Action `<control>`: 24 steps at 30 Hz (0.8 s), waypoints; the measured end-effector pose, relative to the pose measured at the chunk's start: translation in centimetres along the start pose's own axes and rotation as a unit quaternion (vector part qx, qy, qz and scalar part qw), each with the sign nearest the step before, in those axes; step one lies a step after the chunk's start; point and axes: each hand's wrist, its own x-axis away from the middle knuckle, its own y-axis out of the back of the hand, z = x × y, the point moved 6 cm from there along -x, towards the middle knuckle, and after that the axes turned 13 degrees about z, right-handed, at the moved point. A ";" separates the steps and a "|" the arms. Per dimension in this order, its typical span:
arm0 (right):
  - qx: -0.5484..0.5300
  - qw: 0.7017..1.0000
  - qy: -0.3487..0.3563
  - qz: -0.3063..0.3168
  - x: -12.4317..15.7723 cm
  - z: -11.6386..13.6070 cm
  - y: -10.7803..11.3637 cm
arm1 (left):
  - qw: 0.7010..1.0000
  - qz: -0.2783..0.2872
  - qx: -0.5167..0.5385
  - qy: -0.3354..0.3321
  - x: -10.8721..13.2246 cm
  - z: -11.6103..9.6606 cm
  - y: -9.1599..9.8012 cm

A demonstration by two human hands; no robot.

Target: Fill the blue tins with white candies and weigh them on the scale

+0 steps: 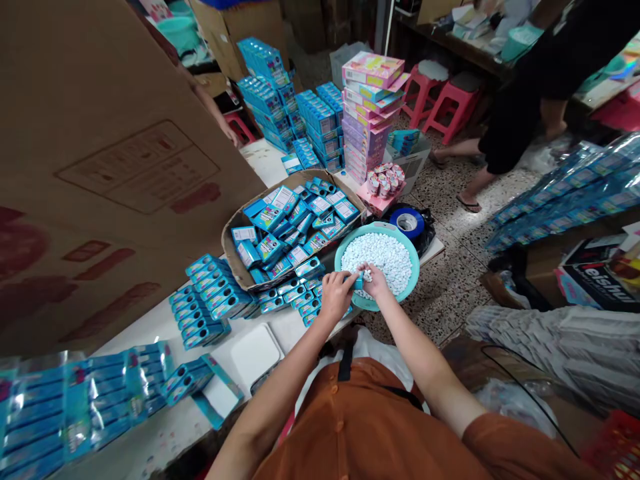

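My left hand is closed on a small blue box, held over the near-left rim of a turquoise basin. White pellets, like small candies, fill much of the basin. Right beside the box is my right hand, its fingers bent together just above the pellets; a few pellets seem to be at its fingertips. A cardboard tray heaped with small blue boxes stands behind and left of my hands. More blue boxes with round dark holes lie in rows near my left hand.
Blue box stacks and a tall pile of pink and purple cartons stand at the back of the table. A blue tape roll lies beyond the basin. A large brown carton rises at left. Another person is at the upper right.
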 end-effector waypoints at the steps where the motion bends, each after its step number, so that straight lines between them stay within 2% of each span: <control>1: -0.011 1.000 0.005 -0.020 0.2 0.0 0.1 | 1.000 -0.006 0.012 0.006 0.1 0.2 0.1; 4: -0.037 0.996 0.022 -0.073 0.8 0.3 0.4 | 0.995 -0.044 0.083 0.037 0.5 1.1 0.5; 6: -0.046 0.995 0.028 -0.084 1.3 0.7 0.4 | 0.979 -0.082 0.171 0.069 0.9 2.1 0.7; 9: -0.044 0.995 0.010 -0.084 2.0 1.4 0.2 | 0.921 -0.123 0.351 0.119 2.2 3.6 0.2; 11: -0.017 0.997 -0.010 -0.073 2.3 1.9 0.2 | 0.876 -0.135 0.441 0.143 4.1 4.2 -0.4; 12: 0.008 0.998 -0.019 -0.066 2.5 2.2 0.3 | 0.862 -0.141 0.463 0.150 5.3 4.4 -0.6; 15: 0.114 0.992 -0.041 -0.045 2.7 2.8 0.7 | 0.852 -0.175 0.460 0.176 10.5 4.9 -0.8; 17: 0.166 0.985 -0.045 -0.034 2.7 3.1 1.1 | 0.839 -0.228 0.444 0.219 15.0 5.8 -1.1; 19: 0.202 0.978 -0.042 -0.024 2.7 3.1 1.4 | 0.801 -0.309 0.422 0.291 20.3 7.4 -1.6; 21: 0.216 0.975 -0.040 -0.010 2.9 2.8 1.5 | 0.751 -0.374 0.400 0.369 25.7 9.4 -2.6; 24: 0.196 0.979 -0.056 0.004 3.5 1.6 0.9 | 0.693 -0.414 0.395 0.439 32.3 12.8 -4.4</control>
